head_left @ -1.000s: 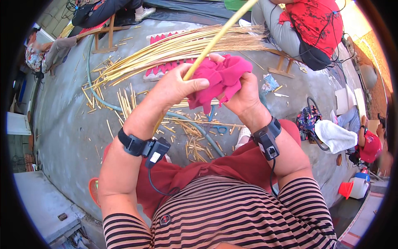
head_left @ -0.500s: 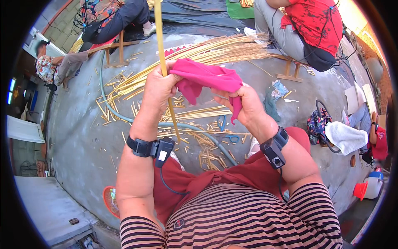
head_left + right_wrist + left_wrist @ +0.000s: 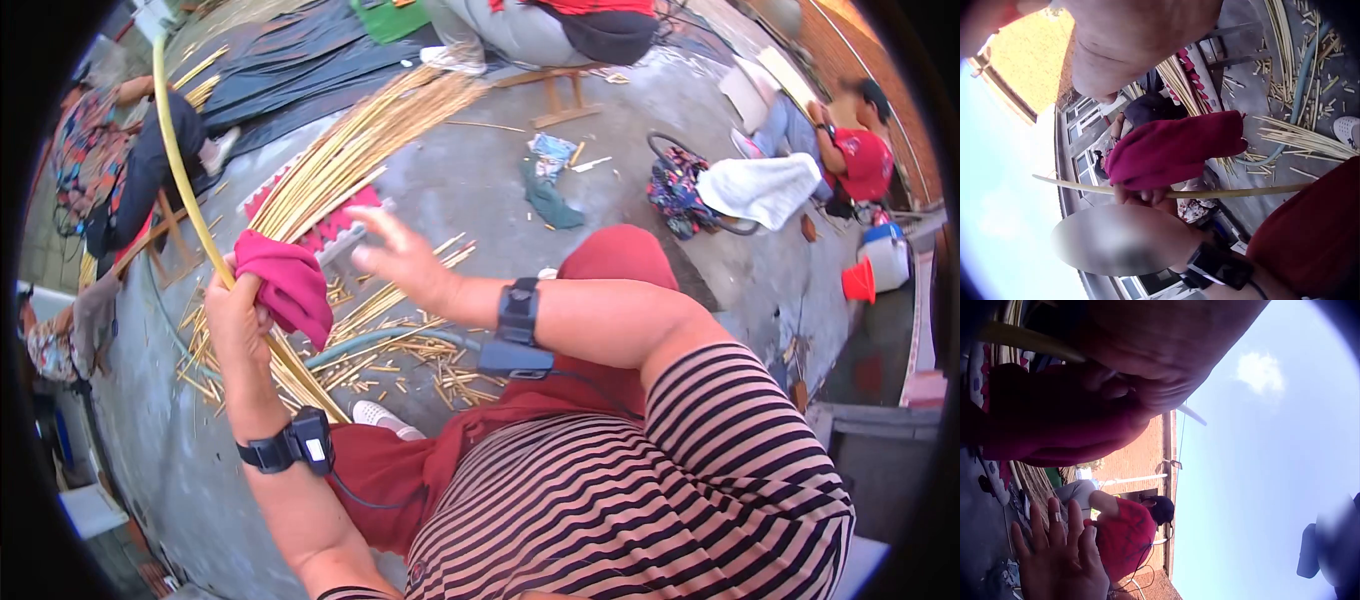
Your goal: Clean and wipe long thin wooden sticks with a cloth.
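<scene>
Gripping with the left hand (image 3: 238, 315): long slender pale-yellow stick (image 3: 179, 170) plus bunched magenta soft-fabric cloth (image 3: 285, 285), both in one fist, fingers curled round. Holding the right hand (image 3: 405, 265) free and wide, fingers extended and apart, near the cloth but not touching it; showing a pale ring on one finger in left wrist view.

Cloth: located at the left fist, up in the air, lying against the stick. Coloured strong magenta in head view, darker in the fold hollows, near-black plum in the shade of left wrist view. Folded over on itself, rounded creases, drooping in a loose flap away from the fist. Seen from the right wrist: stretched out as a thick blunt-ended lobe, matte, with a small ragged bit at one far corner. Can't tell whether wrapped fully round the stick.

Stick: running through the fist, sticking out well past both sides, slightly bowed, smooth.

Down on the grey concrete floor (image 3: 460, 180): big bundle of pale-yellow stalks with brushy brown tips (image 3: 350, 150), lying across a pink-and-white zigzag-edged strip (image 3: 328, 235). Scattered closer to the body: short cut stalk pieces (image 3: 465, 385), beside a blue-green hose (image 3: 415, 333).
</scene>
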Demonstrator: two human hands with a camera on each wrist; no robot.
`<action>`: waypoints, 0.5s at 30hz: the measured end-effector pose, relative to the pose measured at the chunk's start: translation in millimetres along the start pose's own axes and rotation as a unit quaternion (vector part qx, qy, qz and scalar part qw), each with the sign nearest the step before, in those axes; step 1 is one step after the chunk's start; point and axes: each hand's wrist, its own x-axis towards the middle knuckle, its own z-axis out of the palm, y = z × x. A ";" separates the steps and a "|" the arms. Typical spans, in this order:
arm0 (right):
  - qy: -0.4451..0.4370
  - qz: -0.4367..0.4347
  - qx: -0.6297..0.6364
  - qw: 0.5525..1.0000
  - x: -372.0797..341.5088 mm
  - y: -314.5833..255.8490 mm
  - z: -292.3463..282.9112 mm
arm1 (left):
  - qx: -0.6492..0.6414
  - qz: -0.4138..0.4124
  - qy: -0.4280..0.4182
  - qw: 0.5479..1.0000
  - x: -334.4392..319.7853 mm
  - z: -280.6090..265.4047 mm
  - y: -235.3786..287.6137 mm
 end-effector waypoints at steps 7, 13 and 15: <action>-0.089 0.116 0.153 0.977 -14.5 -5.1 22.9 | 0.026 -0.030 -0.148 0.988 -25.8 51.7 3.0; -0.024 0.107 0.234 0.966 1.7 -11.7 20.9 | 0.088 0.093 -0.075 0.989 -12.2 37.5 5.1; -0.002 0.065 0.067 0.996 9.5 -17.3 13.1 | 0.066 0.158 -0.014 0.985 -13.2 39.1 14.1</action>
